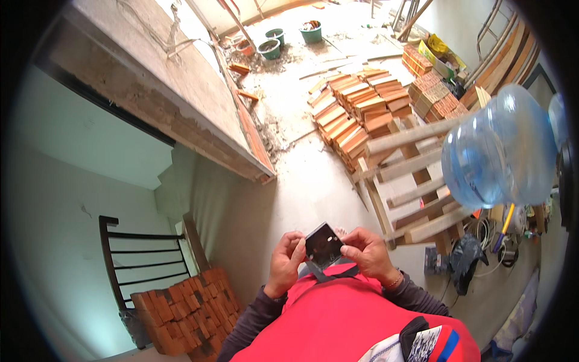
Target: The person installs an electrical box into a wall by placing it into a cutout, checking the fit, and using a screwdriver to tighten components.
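Note:
Between my two hands, in front of my red shirt, is a small dark rectangular object (324, 246) with a pale edge and a small bright spot on its face. Its exact kind does not show clearly. My left hand (286, 263) closes on its left edge, thumb toward the face. Gripping the opposite edge, my right hand (370, 256) has its thumb and fingers bent around the corner. The object is tilted, and a dark strap (325, 276) crosses just below it, over the shirt.
Stacked bricks (353, 114) and a wooden pallet (416, 175) stand ahead on the right, beside a large blue water bottle (500, 151). Green buckets (312, 34) are farther off. At left are a dark metal railing (145, 236) and more bricks (187, 311). A black bag (467, 259) lies at right.

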### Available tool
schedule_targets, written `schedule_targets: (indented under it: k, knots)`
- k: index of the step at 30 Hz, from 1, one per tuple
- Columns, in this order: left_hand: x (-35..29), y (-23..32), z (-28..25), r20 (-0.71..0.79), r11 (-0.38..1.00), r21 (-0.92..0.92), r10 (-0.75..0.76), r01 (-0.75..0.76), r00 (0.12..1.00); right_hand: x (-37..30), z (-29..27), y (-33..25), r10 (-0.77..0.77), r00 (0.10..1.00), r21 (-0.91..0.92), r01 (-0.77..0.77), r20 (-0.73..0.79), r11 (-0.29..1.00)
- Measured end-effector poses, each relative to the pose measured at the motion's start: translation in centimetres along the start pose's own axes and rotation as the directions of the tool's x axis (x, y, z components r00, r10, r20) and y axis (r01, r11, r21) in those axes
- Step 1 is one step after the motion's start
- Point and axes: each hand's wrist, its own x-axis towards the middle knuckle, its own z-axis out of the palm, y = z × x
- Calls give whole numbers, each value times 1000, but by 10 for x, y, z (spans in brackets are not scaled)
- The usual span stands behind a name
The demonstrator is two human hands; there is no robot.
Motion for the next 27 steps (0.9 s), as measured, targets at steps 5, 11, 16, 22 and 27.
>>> schedule_targets:
  k: [5,11,16,22,27]
  knots:
    - [60,34,-9,32,973,158,165,-168,986,73,-5,-21,-104,994,37,103,24,994]
    - [137,73,-25,270,879,250,339,-405,901,130,-4,-33,-243,968,67,247,-58,967]
    - [195,78,-25,464,881,236,268,-409,844,138,-2,-45,-302,913,-114,281,-273,953]
    - [224,63,-13,740,948,251,-59,-194,670,95,29,-31,-278,732,-282,121,-623,952]
    - [198,33,48,897,902,359,-261,-242,356,4,42,7,-314,458,-326,54,-832,944]
